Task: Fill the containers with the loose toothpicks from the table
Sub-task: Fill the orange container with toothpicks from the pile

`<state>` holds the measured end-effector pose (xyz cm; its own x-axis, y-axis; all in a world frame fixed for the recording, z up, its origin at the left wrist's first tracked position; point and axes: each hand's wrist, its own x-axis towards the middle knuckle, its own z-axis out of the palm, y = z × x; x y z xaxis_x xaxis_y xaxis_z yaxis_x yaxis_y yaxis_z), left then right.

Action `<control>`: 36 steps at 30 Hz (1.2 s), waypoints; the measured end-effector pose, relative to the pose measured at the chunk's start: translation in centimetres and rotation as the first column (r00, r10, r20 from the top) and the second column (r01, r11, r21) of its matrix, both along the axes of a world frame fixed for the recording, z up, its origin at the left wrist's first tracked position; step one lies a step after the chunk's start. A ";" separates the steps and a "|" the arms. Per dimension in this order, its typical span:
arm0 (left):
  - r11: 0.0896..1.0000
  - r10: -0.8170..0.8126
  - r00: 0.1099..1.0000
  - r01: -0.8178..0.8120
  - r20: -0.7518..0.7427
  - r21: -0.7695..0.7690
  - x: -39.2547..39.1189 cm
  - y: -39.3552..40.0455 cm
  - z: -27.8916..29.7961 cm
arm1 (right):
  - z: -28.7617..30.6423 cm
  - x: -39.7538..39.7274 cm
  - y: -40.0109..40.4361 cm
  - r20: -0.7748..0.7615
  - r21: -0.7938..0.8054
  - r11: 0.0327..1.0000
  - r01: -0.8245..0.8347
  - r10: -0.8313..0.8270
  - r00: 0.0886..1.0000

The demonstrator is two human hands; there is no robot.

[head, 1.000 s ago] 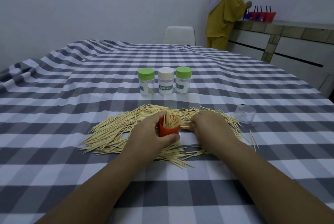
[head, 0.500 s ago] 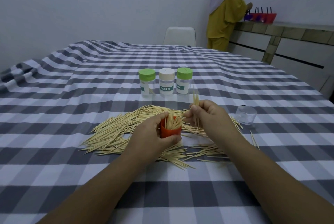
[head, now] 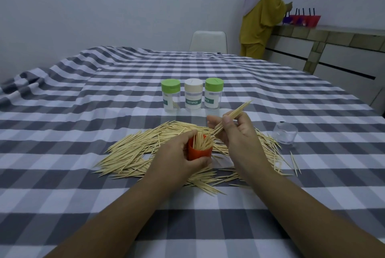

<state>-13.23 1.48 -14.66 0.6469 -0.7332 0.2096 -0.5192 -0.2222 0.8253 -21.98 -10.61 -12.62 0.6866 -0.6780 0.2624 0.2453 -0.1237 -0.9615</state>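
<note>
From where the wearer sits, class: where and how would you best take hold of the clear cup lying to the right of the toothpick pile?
Probably grip the clear cup round its side wall, coming from above with the right hand, thumb and fingers on opposite sides. It stands apart from the toothpick pile, with free space around it.

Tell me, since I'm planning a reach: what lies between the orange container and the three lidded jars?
Head view: loose toothpicks, then bare checked tablecloth.
</note>
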 end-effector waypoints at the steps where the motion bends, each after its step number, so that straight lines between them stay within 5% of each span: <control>1: 1.000 -0.005 1.000 0.005 -0.001 -0.005 0.0 0.0 0.0 | -0.2 0.0 0.1 -0.034 -0.034 0.999 -0.017 0.015 0.999; 6: 0.999 -0.025 1.000 0.026 0.017 -0.019 0.0 0.0 0.2 | -0.5 0.1 0.8 -0.228 -0.092 0.989 -0.113 0.089 0.970; 13: 1.000 -0.011 1.000 0.011 0.024 0.000 0.1 0.0 0.0 | -0.3 -0.2 0.5 -0.156 -0.210 0.977 -0.030 -0.003 0.988; 23: 0.999 -0.027 0.999 0.028 0.019 -0.026 0.0 0.1 0.1 | 0.2 -0.5 0.9 -0.328 -0.201 0.957 -0.210 0.137 0.935; 26: 1.000 -0.014 1.000 0.014 -0.005 -0.015 0.1 0.1 -0.1 | 1.3 -1.2 -0.7 -0.416 -0.341 0.927 -0.156 0.000 0.910; 28: 1.000 -0.013 1.000 0.013 -0.005 -0.009 0.3 0.1 -0.2 | 1.5 -1.6 -2.5 -0.561 -0.482 0.858 -0.180 -0.144 0.815; 32: 1.000 -0.017 1.000 0.017 0.012 0.010 0.4 0.1 -0.1 | 1.0 -2.1 -4.4 -0.796 -0.567 0.729 -0.384 -0.367 0.481; 36: 1.000 -0.011 1.000 0.011 0.007 0.015 0.5 0.0 -0.2 | 1.0 -2.1 -4.1 -0.806 -0.577 0.692 -0.435 -0.393 0.443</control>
<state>-12.76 1.53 -14.90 0.6373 -0.7434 0.2031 -0.5275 -0.2286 0.8183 -24.09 -14.75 -11.61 0.8047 -0.5800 -0.1266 -0.5913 -0.7645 -0.2567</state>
